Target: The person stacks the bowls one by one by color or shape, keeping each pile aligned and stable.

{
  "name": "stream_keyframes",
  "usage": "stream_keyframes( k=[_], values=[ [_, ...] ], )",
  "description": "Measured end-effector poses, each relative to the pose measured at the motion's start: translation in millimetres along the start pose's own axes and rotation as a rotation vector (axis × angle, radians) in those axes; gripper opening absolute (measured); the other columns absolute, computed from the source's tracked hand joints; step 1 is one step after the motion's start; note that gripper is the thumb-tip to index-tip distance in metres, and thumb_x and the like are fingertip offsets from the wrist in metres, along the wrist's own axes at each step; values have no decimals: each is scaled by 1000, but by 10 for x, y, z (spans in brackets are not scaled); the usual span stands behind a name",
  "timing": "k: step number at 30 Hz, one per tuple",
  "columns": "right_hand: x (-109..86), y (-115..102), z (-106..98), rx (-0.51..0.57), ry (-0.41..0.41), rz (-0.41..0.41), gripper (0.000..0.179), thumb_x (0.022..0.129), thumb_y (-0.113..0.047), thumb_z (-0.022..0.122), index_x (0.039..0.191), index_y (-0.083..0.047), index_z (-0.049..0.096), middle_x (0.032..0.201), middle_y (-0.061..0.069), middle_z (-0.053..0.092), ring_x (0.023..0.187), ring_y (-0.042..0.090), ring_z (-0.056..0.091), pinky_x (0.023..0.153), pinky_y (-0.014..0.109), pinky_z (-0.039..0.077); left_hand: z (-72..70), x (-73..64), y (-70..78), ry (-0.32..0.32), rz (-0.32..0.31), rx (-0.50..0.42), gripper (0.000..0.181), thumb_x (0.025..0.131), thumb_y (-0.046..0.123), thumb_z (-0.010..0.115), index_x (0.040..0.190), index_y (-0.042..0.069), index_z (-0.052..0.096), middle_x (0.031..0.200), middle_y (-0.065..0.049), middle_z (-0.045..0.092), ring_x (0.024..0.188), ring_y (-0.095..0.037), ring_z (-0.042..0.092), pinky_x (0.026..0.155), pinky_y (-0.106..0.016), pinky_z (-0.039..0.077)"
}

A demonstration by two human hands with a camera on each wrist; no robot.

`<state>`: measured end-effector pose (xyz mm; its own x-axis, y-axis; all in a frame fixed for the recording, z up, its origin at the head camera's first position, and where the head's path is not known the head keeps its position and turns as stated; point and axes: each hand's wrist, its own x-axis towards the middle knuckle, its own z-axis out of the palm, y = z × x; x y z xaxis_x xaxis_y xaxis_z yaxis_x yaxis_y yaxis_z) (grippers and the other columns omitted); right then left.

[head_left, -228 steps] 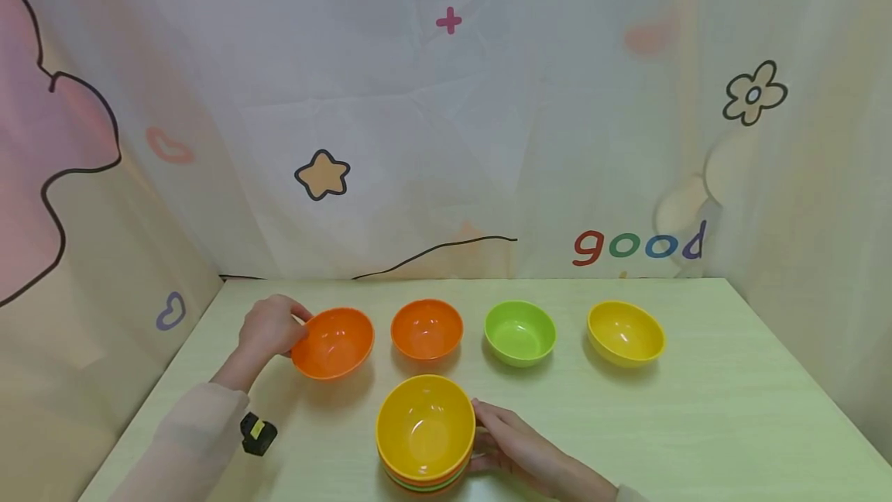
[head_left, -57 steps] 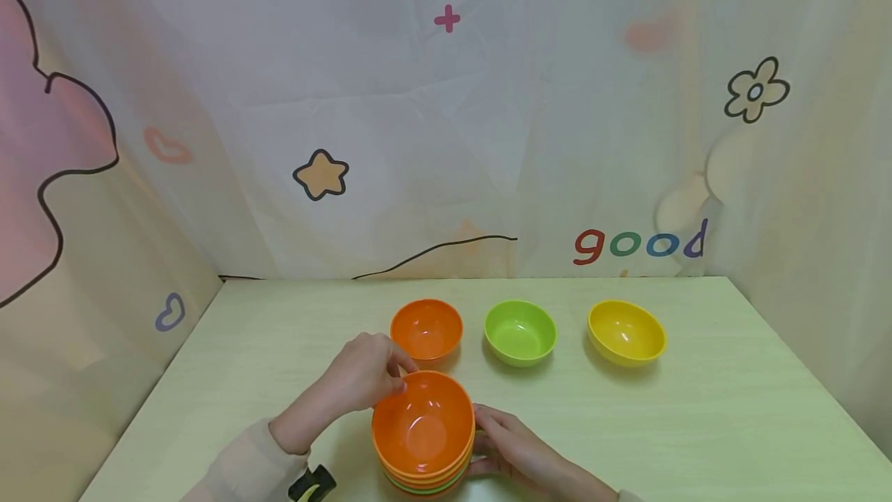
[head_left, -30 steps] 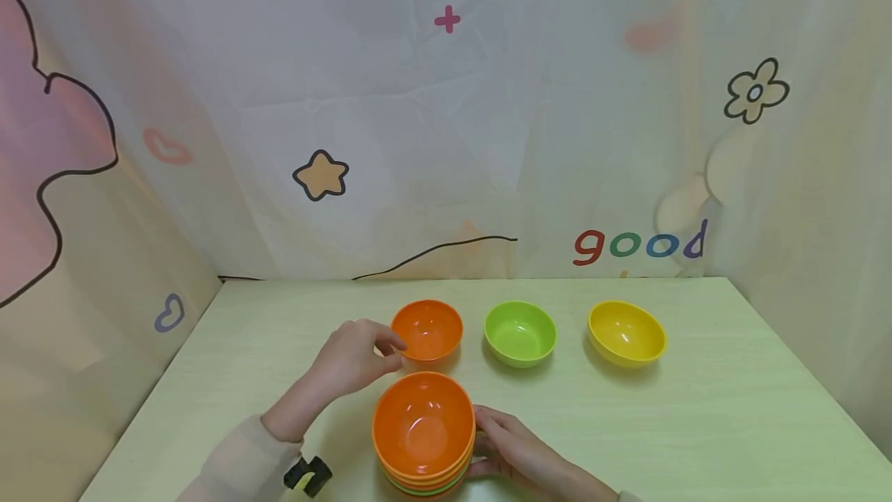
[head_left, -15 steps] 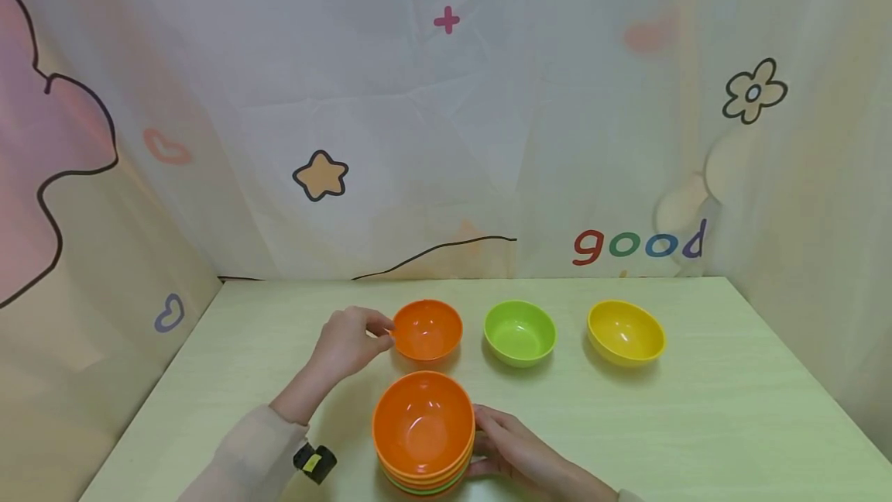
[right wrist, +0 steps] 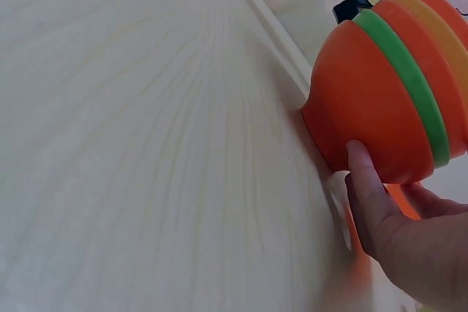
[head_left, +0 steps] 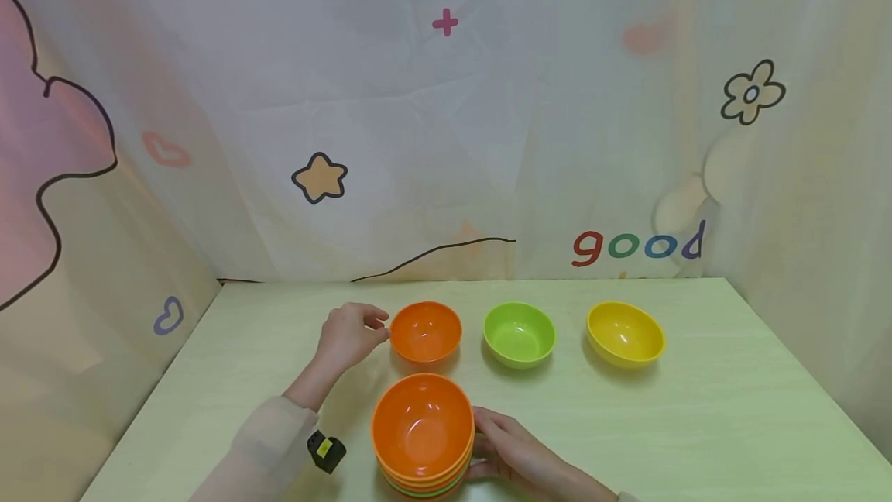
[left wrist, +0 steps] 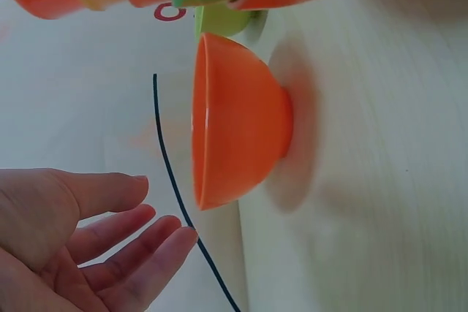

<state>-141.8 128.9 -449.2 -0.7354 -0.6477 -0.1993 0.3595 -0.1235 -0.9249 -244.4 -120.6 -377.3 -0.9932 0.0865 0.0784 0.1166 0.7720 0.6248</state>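
Note:
My left hand (head_left: 351, 335) is beside the left rim of a small orange bowl (head_left: 427, 334); the left wrist view shows a gap between the loosely bent fingers (left wrist: 146, 253) and that orange bowl (left wrist: 238, 126). My right hand (head_left: 512, 448) holds the right side of a stack of bowls (head_left: 425, 428). An orange bowl tops this stack, with yellow, orange, green and orange layers beneath. In the right wrist view, a fingertip (right wrist: 358, 153) rests against the bottom orange bowl (right wrist: 365, 100), its fingers spread about the wall.
To the right of the small orange bowl, a green bowl (head_left: 519, 335) and a yellow bowl (head_left: 625, 335) stand in the same row on the pale wooden table (head_left: 697, 424). A printed curtain (head_left: 446, 138) closes off the back and sides. A black wrist camera (head_left: 326, 452) sits by the left sleeve.
Earlier, the left hand brought a larger orange bowl from the far left onto the stack and let go. Since then it has moved back beside the small orange bowl. The right hand stays put.

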Motion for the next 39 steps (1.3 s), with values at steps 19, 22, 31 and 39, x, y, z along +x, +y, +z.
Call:
stream_keyframes(
  k=[19, 22, 31, 39],
  values=[
    [-4, 4, -8, 7, -19, 1, 60, 98, -42, 36, 139, 1, 33, 134, 17, 49, 111, 22, 56, 88, 36, 51, 197, 153, -109, 20, -87, -58, 30, 78, 15, 68, 105, 3, 68, 90, -9, 70, 57, -12, 61, 55, -25, 51],
    [-4, 2, -9, 5, -16, 2, 60, 98, -42, 36, 140, 1, 33, 133, 17, 49, 111, 22, 56, 88, 36, 51, 223, 174, -123, 30, -79, -59, 30, 78, 15, 68, 105, 3, 68, 90, -11, 70, 57, -12, 62, 56, -26, 52],
    [-8, 1, -7, -1, -12, -1, 60, 98, -41, 37, 139, 2, 33, 133, 18, 49, 110, 22, 57, 87, 36, 51, 304, 217, -114, 6, -106, -88, 32, 79, 15, 69, 107, 1, 66, 94, -14, 68, 54, -12, 61, 53, -25, 53],
    [-6, -4, -8, -8, -13, -3, 60, 99, -41, 36, 139, 3, 32, 133, 18, 49, 111, 21, 57, 87, 36, 51, 329, 278, -86, -15, -133, -89, 33, 79, 15, 68, 109, 1, 65, 94, -14, 69, 52, -14, 61, 50, -23, 52]
  ],
)
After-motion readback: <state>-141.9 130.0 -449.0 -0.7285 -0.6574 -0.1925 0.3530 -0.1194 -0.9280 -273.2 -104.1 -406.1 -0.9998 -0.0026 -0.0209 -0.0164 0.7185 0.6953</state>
